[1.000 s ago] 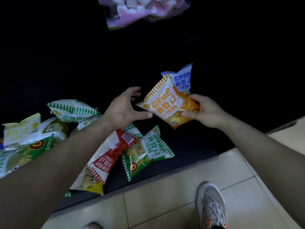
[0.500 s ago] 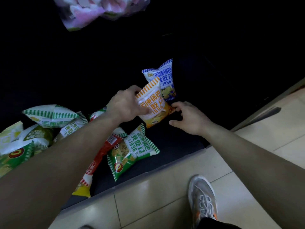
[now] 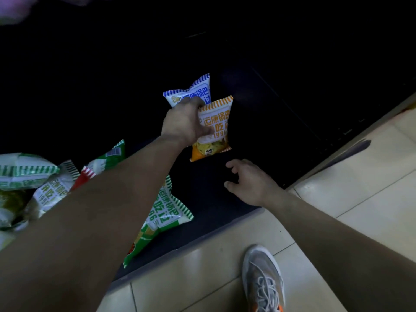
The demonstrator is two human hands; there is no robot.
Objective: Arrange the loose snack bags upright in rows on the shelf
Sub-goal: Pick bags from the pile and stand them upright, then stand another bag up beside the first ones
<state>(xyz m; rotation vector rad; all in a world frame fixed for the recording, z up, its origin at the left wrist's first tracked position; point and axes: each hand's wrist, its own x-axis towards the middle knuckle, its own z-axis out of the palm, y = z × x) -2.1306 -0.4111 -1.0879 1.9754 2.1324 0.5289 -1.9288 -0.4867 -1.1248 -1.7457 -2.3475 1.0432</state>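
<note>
We see the left hand (image 3: 183, 123) gripping the orange snack bag (image 3: 216, 129) by its left edge, thumb laid across the printed front and fingers (image 3: 193, 102) curled over the side. The bag stands upright in that grip, its lower seam down at the dark shelf (image 3: 213, 224); we cannot tell whether it rests there. Just behind those fingers, touching the orange bag's upper corner, a blue snack bag (image 3: 193, 92) stands upright too. The right hand (image 3: 249, 183) hovers below and to the right of the orange bag, clear of it, fingers loosely spread and slightly bent, holding nothing. Under the left forearm, well short of the gripping fingers, a green snack bag (image 3: 166, 212) lies flat near the shelf's front edge. Farther left of the fingers more green-and-white bags (image 3: 24, 170) and a red bag (image 3: 86, 176) lie in a loose heap. A grey shoe (image 3: 263, 278) stands on the tiled floor (image 3: 360, 188).
</note>
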